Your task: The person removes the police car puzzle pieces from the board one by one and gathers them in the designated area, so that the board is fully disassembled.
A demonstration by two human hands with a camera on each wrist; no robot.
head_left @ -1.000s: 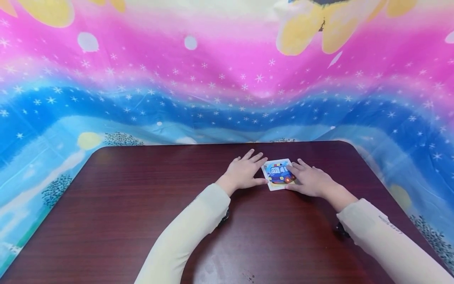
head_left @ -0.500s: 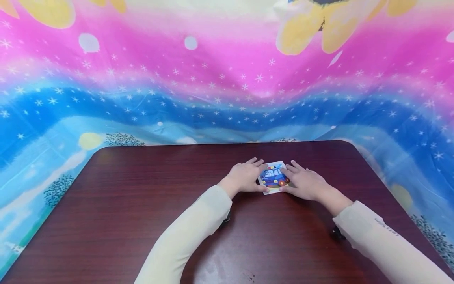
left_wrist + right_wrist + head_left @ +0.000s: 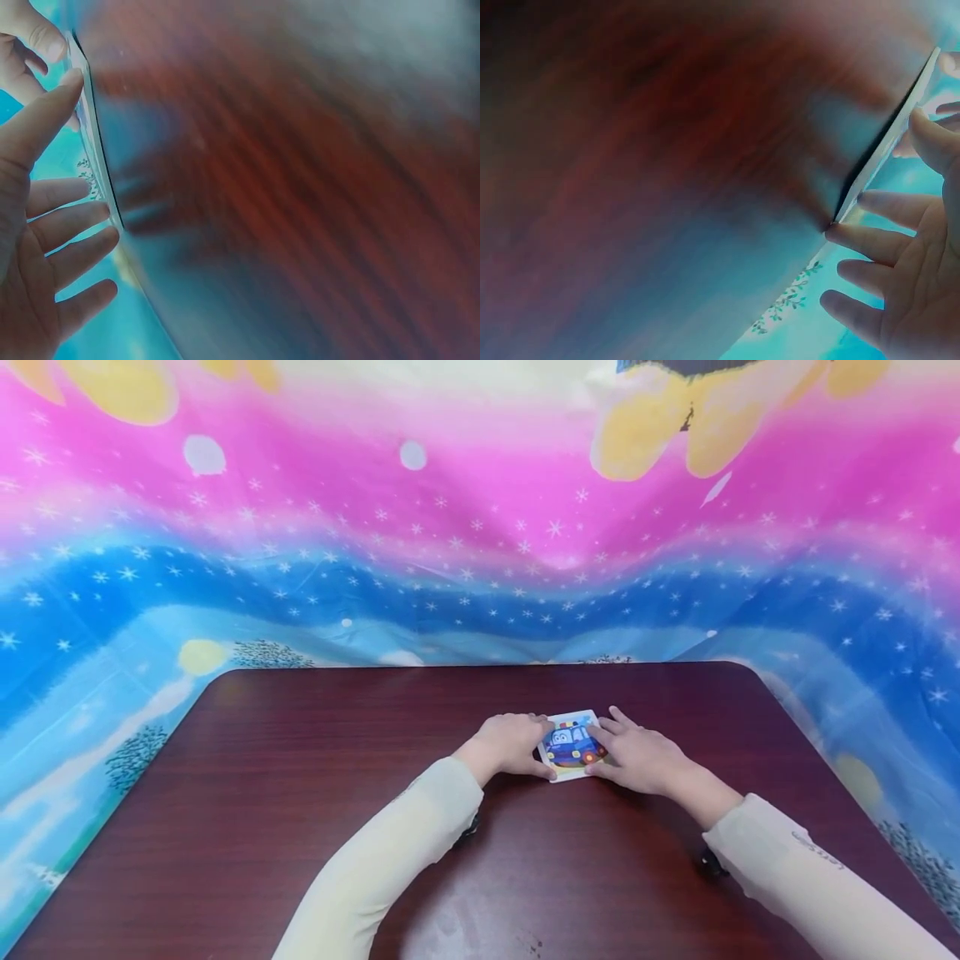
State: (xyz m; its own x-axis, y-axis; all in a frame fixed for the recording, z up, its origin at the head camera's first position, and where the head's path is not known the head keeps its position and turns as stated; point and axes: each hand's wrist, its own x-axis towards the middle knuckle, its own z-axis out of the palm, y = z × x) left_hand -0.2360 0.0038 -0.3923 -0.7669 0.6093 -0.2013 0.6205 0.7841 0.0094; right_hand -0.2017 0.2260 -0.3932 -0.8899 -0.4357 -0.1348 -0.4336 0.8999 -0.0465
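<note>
A small square picture board (image 3: pixel 572 748), white-edged and printed with a cartoon blue car, lies face up on the dark wood table. My left hand (image 3: pixel 510 745) is at its left side, thumb tip by the near left corner and fingertips by the far left one. From the right, my right hand (image 3: pixel 640 758) reaches over the board's edge, its index finger overlapping the picture and its thumb at the near edge. The board's thin side (image 3: pixel 96 142) shows in the left wrist view, with the fingers of that hand fairly straight. Straight, spread fingers (image 3: pixel 874 241) also show in the right wrist view.
The reddish-brown table (image 3: pixel 300 793) has rounded far corners. Behind and beside it hangs a pink and blue cloth (image 3: pixel 480 552) with snowflakes. Both forearms wear pale sleeves (image 3: pixel 390 843), with a dark device (image 3: pixel 711 862) at the right wrist.
The board has slid a little left and nearer to me, both hands moving along with it. My left hand's fingers, spread at first, have drawn in at the board's left side. The head view shifts slightly.
</note>
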